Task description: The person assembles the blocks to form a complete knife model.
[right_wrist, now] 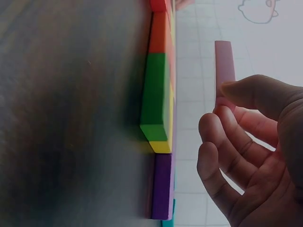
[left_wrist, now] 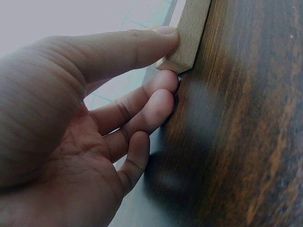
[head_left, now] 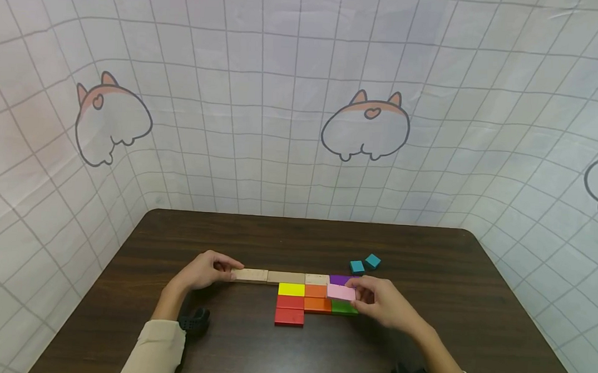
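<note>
My left hand [head_left: 202, 271] pinches the left end of a plain wooden block [head_left: 250, 275], which heads a row of plain blocks running right to a purple block [head_left: 339, 279]. In the left wrist view the thumb presses the block's side near its end. My right hand [head_left: 386, 301] holds a pink block [right_wrist: 225, 66] between thumb and fingertips, raised above the laid blocks. In the head view this pink piece covers part of the layout. In front of the row lie a yellow block [head_left: 291, 289], red blocks [head_left: 289, 317], orange blocks [head_left: 318, 305] and a green block [right_wrist: 156, 90].
Two small teal blocks [head_left: 357, 267] lie just behind the purple end of the row. The dark wooden table [head_left: 232, 345] is bounded at the back and sides by a white grid-patterned cloth [head_left: 289, 169]. Black straps [head_left: 194, 321] sit at both wrists.
</note>
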`<state>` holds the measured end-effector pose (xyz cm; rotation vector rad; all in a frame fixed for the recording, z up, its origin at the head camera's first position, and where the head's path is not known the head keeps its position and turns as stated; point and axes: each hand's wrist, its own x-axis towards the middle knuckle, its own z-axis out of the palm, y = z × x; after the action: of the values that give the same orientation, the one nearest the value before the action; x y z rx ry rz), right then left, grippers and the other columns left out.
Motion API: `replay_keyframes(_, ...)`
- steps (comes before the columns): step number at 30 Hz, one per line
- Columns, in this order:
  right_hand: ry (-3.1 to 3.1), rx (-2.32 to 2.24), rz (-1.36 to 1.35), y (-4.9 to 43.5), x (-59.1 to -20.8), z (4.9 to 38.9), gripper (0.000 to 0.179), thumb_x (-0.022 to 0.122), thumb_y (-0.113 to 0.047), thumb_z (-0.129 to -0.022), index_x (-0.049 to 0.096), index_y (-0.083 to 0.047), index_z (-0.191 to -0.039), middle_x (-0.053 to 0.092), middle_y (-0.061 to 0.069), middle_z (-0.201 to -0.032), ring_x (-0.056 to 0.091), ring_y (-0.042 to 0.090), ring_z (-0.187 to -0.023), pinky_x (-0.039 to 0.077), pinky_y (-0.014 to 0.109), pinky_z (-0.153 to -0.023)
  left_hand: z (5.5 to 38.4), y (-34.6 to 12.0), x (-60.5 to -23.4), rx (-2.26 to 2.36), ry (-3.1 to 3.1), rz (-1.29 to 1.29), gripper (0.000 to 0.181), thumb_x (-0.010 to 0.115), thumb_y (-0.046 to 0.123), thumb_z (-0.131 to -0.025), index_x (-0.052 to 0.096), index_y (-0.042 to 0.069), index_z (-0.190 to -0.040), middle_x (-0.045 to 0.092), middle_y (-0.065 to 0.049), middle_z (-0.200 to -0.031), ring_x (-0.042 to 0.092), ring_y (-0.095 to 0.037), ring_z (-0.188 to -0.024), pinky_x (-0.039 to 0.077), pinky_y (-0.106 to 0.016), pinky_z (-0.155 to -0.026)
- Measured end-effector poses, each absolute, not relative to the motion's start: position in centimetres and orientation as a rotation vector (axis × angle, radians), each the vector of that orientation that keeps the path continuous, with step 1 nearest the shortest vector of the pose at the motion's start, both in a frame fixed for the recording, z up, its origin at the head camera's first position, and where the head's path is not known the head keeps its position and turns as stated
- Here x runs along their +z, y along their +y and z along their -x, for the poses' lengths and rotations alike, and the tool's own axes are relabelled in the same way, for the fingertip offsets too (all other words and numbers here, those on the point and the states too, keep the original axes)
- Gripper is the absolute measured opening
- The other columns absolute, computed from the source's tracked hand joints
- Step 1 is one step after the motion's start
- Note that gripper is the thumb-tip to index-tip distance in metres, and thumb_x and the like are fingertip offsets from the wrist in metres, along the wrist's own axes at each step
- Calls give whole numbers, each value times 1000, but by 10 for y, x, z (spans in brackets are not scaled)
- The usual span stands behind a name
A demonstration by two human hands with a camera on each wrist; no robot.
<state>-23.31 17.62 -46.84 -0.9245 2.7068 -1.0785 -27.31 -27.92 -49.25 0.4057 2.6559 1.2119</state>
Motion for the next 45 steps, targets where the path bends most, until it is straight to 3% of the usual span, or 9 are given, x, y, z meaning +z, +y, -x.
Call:
replay_keyframes(12,2670,-1066,973,170,-474,217,26,76,-11,-90,71,-7,-115,61,-10,-81,53,-2,-70,50,21,-64,274,-281,-493,1210,2658,-400,23,78,20,-92,80,16,-114,69,-3,-89,52,-18,-76,46,-31,-65)
replay_keyframes(45,2588,-882,859,155,-480,210,23,79,-16,-88,70,-13,-109,58,-11,-77,53,2,-70,46,21,-63,274,-280,-492,1209,2652,-444,24,77,20,-92,79,15,-116,69,-3,-87,53,-18,-74,46,-31,-65)
